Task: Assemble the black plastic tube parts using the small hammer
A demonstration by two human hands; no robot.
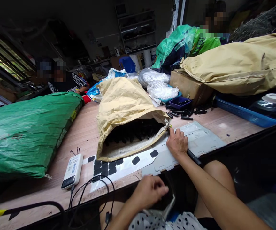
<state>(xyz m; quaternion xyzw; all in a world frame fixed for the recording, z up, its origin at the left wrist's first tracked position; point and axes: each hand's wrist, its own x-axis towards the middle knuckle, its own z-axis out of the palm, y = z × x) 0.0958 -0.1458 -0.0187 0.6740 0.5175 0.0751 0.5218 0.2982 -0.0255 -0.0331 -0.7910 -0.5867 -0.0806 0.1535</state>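
Observation:
My right hand [177, 142] rests at the right corner of the open mouth of a tan bag [121, 100], above a grey sheet [201, 137] on the table. Its fingers are curled down, and a black rod [194, 157] sticks out from under its palm towards the table edge. The rod's other end is hidden. Many dark pieces [130, 132] lie inside the bag, too shadowed to make out singly. Over my lap is my left hand [149, 191], its fingers half bent and thumb apart, with nothing visible in it. Just below it a pale-edged opening [172, 203] shows.
White paper [144, 161] with black rounded stickers lies before the bag, beside a white power bank [72, 171] with cables. A green sack [30, 134] fills the left. Black parts [187, 118], a cardboard box [188, 86] and a blue tray [248, 111] stand right. Two people sit across.

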